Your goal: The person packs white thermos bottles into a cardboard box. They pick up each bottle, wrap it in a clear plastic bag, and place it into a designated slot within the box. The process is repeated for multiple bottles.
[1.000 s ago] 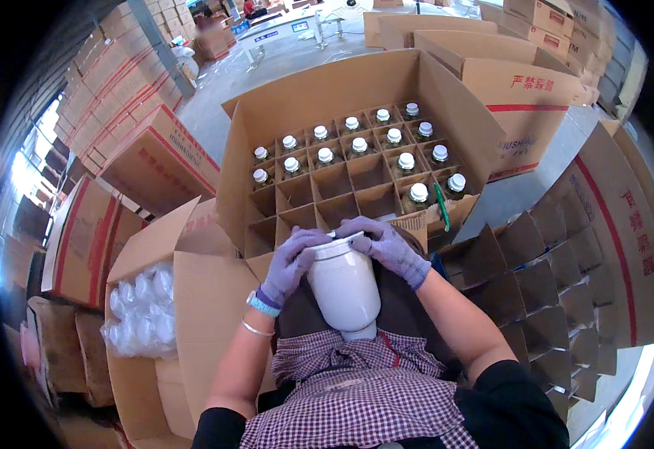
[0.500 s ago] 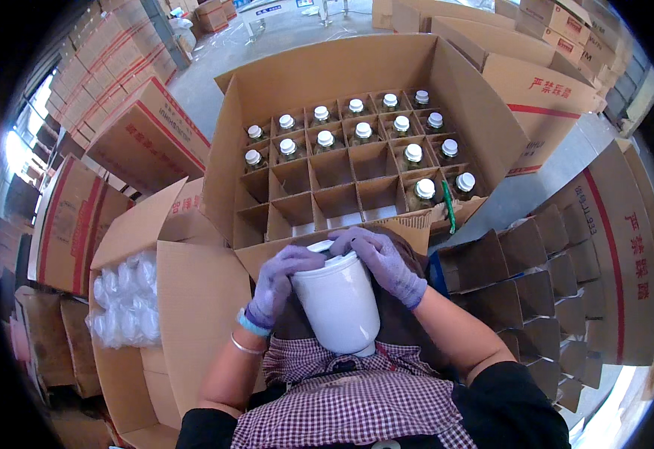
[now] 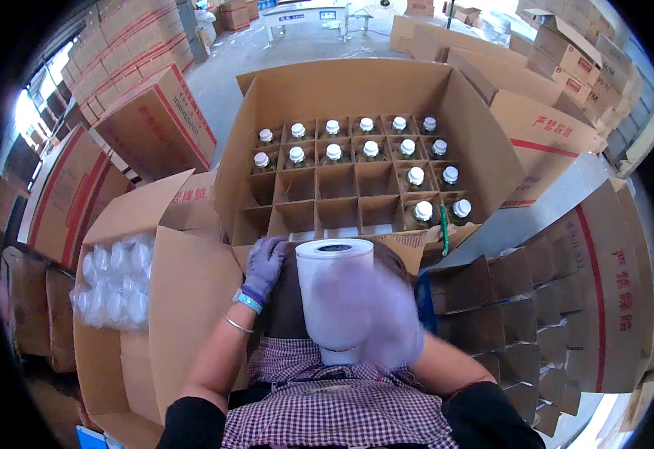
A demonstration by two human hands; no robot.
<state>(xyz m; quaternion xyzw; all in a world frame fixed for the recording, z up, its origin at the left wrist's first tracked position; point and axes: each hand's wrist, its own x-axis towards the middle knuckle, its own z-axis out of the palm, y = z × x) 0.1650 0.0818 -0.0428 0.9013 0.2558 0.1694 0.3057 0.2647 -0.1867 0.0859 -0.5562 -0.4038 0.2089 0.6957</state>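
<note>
Right hand (image 3: 372,310) blurred over the white cylinder (image 3: 321,263); can't tell if it grips. Left hand (image 3: 267,259) lies slack on the dark lap cloth (image 3: 286,308), holding nothing visible, just left of it. Better to brace the cylinder from both sides.

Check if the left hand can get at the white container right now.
Probably yes: the left hand is just left of the white container, with nothing visible between them, though the blurred right hand covers part of it.
</note>
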